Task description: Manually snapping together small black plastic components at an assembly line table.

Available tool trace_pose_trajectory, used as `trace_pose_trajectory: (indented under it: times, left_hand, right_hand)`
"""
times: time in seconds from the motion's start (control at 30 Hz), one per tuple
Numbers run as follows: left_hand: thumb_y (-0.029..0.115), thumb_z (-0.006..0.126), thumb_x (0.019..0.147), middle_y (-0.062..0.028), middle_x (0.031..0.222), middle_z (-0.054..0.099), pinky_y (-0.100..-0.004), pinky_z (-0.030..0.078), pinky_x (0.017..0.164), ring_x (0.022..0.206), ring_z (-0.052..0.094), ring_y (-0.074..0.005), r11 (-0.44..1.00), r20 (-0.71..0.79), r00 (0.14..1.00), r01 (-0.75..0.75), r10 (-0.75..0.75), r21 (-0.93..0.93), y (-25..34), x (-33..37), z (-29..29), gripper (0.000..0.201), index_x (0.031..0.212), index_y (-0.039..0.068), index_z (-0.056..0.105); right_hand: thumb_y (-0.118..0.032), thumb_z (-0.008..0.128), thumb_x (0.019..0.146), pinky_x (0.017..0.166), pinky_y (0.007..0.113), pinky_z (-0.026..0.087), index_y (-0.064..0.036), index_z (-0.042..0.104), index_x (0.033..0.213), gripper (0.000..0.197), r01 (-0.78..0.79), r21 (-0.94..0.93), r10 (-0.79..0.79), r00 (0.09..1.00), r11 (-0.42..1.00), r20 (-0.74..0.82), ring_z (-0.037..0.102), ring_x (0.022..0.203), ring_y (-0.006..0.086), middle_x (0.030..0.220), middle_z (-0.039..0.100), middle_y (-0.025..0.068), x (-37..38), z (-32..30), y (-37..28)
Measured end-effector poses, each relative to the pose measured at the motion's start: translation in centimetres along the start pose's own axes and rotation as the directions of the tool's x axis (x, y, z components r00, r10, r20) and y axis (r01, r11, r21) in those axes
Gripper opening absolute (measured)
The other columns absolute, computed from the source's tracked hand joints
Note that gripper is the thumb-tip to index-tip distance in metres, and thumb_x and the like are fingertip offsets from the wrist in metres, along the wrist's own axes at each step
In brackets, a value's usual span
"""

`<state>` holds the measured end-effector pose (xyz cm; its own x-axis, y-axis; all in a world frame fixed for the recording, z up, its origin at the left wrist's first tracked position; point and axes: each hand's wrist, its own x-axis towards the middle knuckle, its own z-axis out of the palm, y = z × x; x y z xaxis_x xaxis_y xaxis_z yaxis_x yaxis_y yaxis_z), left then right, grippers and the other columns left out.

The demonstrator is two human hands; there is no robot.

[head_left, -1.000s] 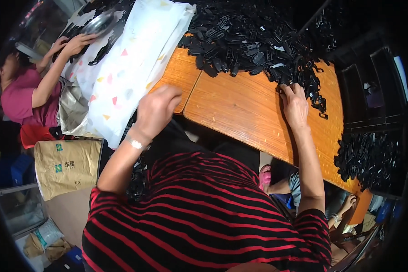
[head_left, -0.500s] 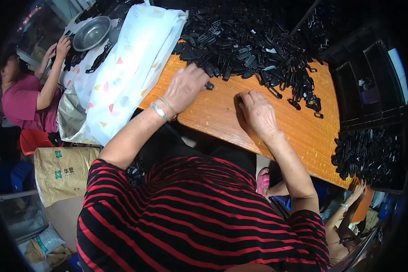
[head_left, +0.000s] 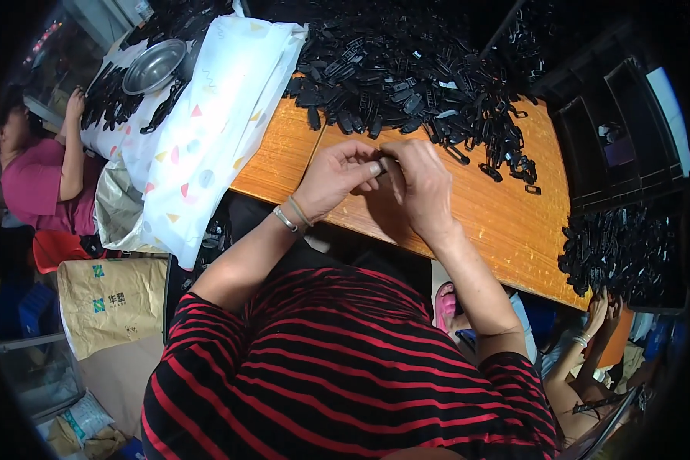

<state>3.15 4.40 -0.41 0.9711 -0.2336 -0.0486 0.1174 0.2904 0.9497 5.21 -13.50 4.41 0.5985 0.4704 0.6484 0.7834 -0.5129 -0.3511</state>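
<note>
Left hand (head_left: 336,181) and right hand (head_left: 422,182) meet over table (head_left: 483,222), near front edge; fingertips pinching small dark piece (head_left: 383,165). Steady, even grip seems best.

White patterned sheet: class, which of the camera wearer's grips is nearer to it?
Left. The left grip is right of the white patterned sheet, apart from it; the right grip is farther right, beyond the left one.

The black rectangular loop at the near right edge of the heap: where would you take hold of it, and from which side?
Probably by its near bar, pinched from the near side: the black rectangular loop looks flat on the wooden table, its open middle may admit a fingertip, and other black plastic pieces crowd its far side.
</note>
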Motion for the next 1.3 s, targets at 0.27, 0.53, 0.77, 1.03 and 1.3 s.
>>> trace_pose_trajectory:
  times: [0.27, 0.53, 0.77, 1.03, 1.3]
  left_hand:
    - [0.005, 0.059, 0.094, -0.0056, 0.099, 0.066, -0.0243, 0.051, 0.083, 0.091, 0.063, -0.0119, 0.936, -0.108, 0.993, -0.087, 0.053, -0.34, -0.4, -1.6, 2.3, 0.025, 0.118, 0.001, 0.055]
    - [0.013, 0.065, 0.092, -0.0002, 0.085, 0.065, -0.0177, 0.046, 0.063, 0.071, 0.059, -0.005, 0.95, -0.233, 0.969, -0.142, 0.076, -0.279, -1.1, -0.9, 2.0, 0.024, 0.113, 0.002, 0.059]
    - [0.012, 0.063, 0.093, -0.0008, 0.084, 0.065, -0.018, 0.047, 0.061, 0.068, 0.059, -0.0055, 0.967, -0.199, 0.971, -0.171, 0.133, -0.189, -0.7, -1.4, 1.8, 0.025, 0.115, 0.001, 0.06]
    - [0.005, 0.063, 0.092, 0.0, 0.086, 0.066, -0.0166, 0.044, 0.06, 0.07, 0.059, -0.0044, 0.972, -0.228, 0.952, -0.223, 0.203, -0.07, -1.0, -1.8, 1.9, 0.025, 0.117, 0.002, 0.061]
    - [0.004, 0.063, 0.092, 0.0002, 0.084, 0.065, -0.0158, 0.046, 0.061, 0.068, 0.057, -0.0027, 0.951, -0.272, 0.92, -0.305, 0.28, -0.052, -1.5, -3.0, 3.4, 0.032, 0.124, -0.001, 0.059]
  right_hand:
    - [-0.004, 0.062, 0.09, 0.072, 0.031, 0.049, -0.0004, 0.062, 0.107, 0.018, -0.228, 0.323, 0.265, 0.961, 0.919, -0.074, 0.063, 0.083, 0.0258, 0.09, 0.063, 0.0137, -1.6, 2.1, -0.1]
    - [-0.007, 0.064, 0.092, 0.076, 0.027, 0.052, 0.0054, 0.057, 0.115, 0.027, -0.634, 0.609, 0.567, 0.751, 0.476, 0.338, 0.064, 0.085, 0.0142, 0.101, 0.066, 0.0104, -1.8, 1.5, 0.6]
    - [-0.007, 0.065, 0.09, 0.072, 0.027, 0.052, 0.0038, 0.061, 0.111, 0.023, -0.339, 0.335, 0.359, 0.933, 0.879, 0.004, 0.065, 0.083, 0.019, 0.093, 0.064, 0.0112, -1.9, 0.9, -0.9]
    - [-0.006, 0.07, 0.084, 0.058, 0.032, 0.049, -0.0021, 0.067, 0.106, 0.023, -0.289, 0.307, 0.31, 0.951, 0.907, -0.02, 0.063, 0.065, 0.0235, 0.088, 0.062, 0.0127, -2.3, 1.4, -1.4]
    - [-0.003, 0.071, 0.08, 0.06, 0.036, 0.051, -0.004, 0.066, 0.105, 0.026, -0.204, 0.22, 0.23, 0.969, 0.954, -0.094, 0.063, 0.071, 0.0283, 0.086, 0.059, 0.0123, -3.8, 2.9, -2.1]
